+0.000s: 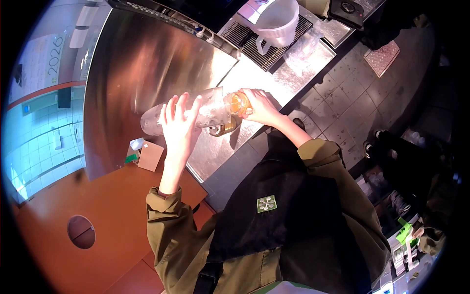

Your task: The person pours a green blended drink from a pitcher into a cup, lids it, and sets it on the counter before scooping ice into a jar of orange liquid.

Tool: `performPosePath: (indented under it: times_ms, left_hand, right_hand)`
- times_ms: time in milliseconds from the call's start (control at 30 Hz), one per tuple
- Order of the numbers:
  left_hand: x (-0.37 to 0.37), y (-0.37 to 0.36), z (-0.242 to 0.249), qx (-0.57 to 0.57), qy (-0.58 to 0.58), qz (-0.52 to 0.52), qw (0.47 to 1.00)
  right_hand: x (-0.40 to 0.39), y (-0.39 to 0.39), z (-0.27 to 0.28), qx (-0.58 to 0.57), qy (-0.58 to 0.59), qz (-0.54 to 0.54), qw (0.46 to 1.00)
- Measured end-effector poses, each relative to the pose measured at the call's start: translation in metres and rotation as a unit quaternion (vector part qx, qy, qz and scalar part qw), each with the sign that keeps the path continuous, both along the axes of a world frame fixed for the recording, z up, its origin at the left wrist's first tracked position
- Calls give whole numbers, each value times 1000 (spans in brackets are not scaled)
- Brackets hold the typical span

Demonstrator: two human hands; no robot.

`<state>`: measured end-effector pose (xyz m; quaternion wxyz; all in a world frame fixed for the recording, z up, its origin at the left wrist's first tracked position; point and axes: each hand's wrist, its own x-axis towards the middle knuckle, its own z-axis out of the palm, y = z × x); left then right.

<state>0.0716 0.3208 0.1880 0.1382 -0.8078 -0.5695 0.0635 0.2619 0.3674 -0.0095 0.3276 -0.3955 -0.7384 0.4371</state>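
My left hand [180,120] is wrapped round a clear, frosted-looking tall container [211,105], which lies tilted over the metal counter with its mouth to the right. In my right hand [259,107] is a small glass jar [237,103] with amber contents, held right at the container's mouth. Whether the two rims touch is hard to tell. Just below them a can [222,128] with a gold side stands on the counter.
A white pitcher [279,24] sits on a black drip grate [267,55] at the top. The metal counter [210,157] borders an orange-brown surface [117,215] with a small box [150,157]. At the right, another person's dark-clothed legs [396,152] stand on the tiled floor.
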Motion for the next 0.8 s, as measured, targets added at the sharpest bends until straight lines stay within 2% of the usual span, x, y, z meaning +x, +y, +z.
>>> performPosePath:
  times_ms: [300,800]
  left_hand:
    - [17,6,11,8,-2,-16,1000]
    - [14,6,7,-6,-11,-13,1000]
  right_hand:
    - [1,0,-2,-9,34,5,999]
    - [3,0,2,-37,4,16,999]
